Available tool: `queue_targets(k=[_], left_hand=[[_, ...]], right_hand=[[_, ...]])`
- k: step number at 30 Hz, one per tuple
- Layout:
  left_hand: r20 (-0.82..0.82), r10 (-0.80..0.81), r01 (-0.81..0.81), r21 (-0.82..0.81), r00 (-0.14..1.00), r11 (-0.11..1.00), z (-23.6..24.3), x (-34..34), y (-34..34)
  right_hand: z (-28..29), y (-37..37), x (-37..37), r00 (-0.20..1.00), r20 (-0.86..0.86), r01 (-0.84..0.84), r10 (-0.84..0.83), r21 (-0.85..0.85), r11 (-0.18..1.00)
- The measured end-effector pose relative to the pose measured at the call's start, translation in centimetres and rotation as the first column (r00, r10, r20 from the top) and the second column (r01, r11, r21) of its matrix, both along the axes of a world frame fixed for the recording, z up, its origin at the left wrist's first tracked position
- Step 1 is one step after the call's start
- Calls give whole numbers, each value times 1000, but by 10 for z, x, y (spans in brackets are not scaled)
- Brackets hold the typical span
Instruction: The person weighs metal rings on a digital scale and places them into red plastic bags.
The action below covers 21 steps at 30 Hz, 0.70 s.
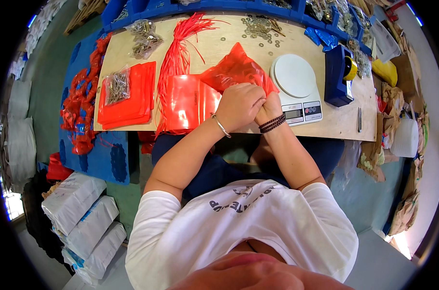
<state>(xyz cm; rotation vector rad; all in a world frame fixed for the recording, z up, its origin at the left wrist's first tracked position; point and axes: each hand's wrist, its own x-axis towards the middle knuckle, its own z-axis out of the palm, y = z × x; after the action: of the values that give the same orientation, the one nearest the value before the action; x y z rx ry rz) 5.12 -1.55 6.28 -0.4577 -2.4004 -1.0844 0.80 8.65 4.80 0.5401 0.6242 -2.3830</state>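
Note:
Both hands meet over the table's near middle, at the gathered lower end of a filled red plastic bag (239,70). My left hand (240,104), with a silver bangle at its wrist, is closed on the bag. My right hand (269,109), wearing dark beaded bracelets, is closed against it, gripping the bunched plastic. The fingers partly hide the bag's mouth. Just right of the hands stands a white digital scale (293,75) with a round plate. Flat red bags (193,104) lie left of my left hand, beside a long bundle of red ties (173,60).
On the left, a clear bag of screws (117,87) rests on stacked red bags (137,104). Loose washers (260,29) lie at the back, below blue bins (210,8). A blue tape dispenser (336,79) stands right. Filled red bags (82,104) lie on a blue pallet (115,150).

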Motion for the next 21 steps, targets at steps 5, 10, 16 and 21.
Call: queue_targets(k=[5,10,16,21], left_hand=[[88,-155,13,833,984,554,8,22,-11],[115,-264,-142,986,958,-88,-6,16,-13],[275,-299,-264,961,914,79,2,8,-25],[307,-89,-277,927,947,252,2,-9,-43]], right_hand=[[74,-2,0,506,-780,213,367,526,824],[100,2,-5,-106,-485,776,868,506,377],[82,22,3,-91,-375,884,923,397,248],[66,36,1,-124,-406,878,905,381,291]])
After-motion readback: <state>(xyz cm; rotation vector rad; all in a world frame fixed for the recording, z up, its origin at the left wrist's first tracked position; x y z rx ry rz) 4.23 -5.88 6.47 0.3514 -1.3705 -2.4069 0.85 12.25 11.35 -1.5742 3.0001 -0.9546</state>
